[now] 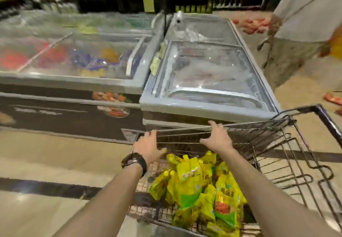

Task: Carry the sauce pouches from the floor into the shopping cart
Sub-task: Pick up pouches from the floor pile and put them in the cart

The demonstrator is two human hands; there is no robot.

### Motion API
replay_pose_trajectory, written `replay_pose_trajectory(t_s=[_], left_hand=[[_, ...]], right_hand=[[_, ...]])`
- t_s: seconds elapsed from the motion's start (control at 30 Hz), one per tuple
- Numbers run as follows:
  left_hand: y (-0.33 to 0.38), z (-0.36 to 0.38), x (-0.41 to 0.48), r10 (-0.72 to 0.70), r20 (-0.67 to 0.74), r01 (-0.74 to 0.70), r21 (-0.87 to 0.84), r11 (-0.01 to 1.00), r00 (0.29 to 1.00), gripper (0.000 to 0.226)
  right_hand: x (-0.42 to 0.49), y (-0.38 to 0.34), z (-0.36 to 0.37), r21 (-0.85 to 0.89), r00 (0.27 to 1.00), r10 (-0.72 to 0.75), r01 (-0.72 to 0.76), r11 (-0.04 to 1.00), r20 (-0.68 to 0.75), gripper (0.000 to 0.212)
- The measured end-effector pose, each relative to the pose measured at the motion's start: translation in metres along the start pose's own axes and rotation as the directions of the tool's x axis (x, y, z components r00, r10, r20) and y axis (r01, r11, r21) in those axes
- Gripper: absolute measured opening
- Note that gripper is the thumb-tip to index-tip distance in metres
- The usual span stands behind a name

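Two freezers [203, 107] behind one cart [288, 155]; left hand [148, 147], right hand [218, 138] grip it.

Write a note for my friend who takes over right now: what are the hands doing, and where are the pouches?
Left hand: fingers hooked over the cart rim, holding it.
Right hand: grips the same rim, further right.
Pouches: a pile of yellow-green ones lies inside the cart, which stands against a freezer.
Done: that pile is loaded.
Left: red packets lie on the floor to the right. They are too blurred to identify, so check them and carry any pouches in.
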State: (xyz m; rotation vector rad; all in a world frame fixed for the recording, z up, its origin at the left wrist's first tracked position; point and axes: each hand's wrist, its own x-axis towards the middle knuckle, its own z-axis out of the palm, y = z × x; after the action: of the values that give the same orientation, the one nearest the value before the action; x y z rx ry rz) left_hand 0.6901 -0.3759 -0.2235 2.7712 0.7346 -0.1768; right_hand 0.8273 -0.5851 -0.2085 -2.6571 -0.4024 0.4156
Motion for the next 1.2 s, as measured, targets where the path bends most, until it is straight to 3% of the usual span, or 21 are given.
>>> replay_pose_trajectory(t_s=[0.13,0.27,0.4,0.57,0.67,0.8,1.03,1.2], left_hand=[[-0.018,-0.051,-0.028,-0.139,-0.143,0.152,0.082,0.985,0.98,0.081],[-0.045,-0.092,-0.085,-0.324,-0.267,0.358,0.091,0.929,0.908,0.082],[-0.08,-0.134,-0.171,-0.504,-0.373,0.574,0.099,0.813,0.779,0.083],[-0.12,-0.173,-0.299,-0.694,-0.484,0.804,0.036,0.594,0.534,0.081],[-0.132,-0.185,-0.375,-0.736,-0.535,0.862,-0.029,0.506,0.414,0.074],[-0.145,-0.183,-0.455,-0.776,-0.538,0.902,-0.063,0.427,0.33,0.079],[-0.162,-0.167,-0.547,-0.806,-0.546,0.947,-0.071,0.315,0.228,0.076],[-0.187,-0.157,-0.573,-0.82,-0.528,0.949,-0.077,0.306,0.222,0.078]], right_hand=[[0.004,-0.063,-0.03,-0.15,0.952,-0.305,0.308,0.94,0.04,0.085],[-0.01,-0.127,-0.038,-0.213,0.825,-0.551,0.566,0.797,0.128,0.079],[-0.051,-0.203,-0.036,-0.281,0.646,-0.735,0.759,0.588,0.208,0.082],[-0.132,-0.291,-0.026,-0.229,0.391,-0.876,0.914,0.334,0.281,0.085],[-0.192,-0.326,-0.019,-0.186,0.241,-0.918,0.964,0.189,0.316,0.087],[-0.261,-0.354,-0.005,-0.134,0.101,-0.95,0.989,0.064,0.296,0.086],[-0.343,-0.373,0.019,-0.095,0.02,-0.938,0.995,-0.014,0.347,0.089],[-0.367,-0.387,0.041,-0.073,0.013,-0.924,0.997,-0.016,0.382,0.092]])
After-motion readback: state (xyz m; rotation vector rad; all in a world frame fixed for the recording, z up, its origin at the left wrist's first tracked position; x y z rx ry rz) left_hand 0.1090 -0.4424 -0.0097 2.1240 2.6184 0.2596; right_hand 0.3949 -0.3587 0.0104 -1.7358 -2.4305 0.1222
